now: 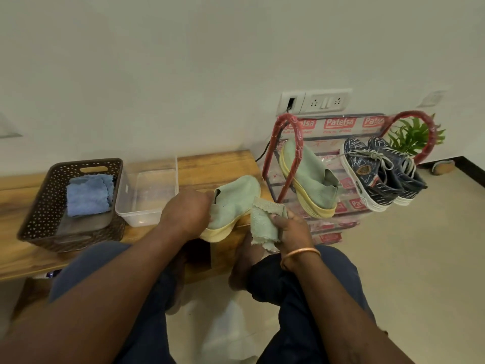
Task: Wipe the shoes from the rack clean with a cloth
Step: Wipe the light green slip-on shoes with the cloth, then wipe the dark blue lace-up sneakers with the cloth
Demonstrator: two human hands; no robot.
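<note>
Closest in, the person sits with knees apart, both forearms reaching forward over them. The left hand [183,214] grips the pale green shoe [236,203] at its heel end. Its yellow sole seems to rest at the edge of the wooden counter [215,164], probably to steady it for wiping. The right hand [291,227] pinches a green cloth [265,222], bunched just beside the shoe's side and likely poised for a stroke. The shoe's mate [307,177] leans on the red-framed rack [296,134] next to a pair of dark patterned sneakers [380,177], awaiting their turn, I'd guess. On the counter to the left, a brown basket [39,214] holds a blue cloth [88,194], apparently a spare, beside a clear tub [143,220].
</note>
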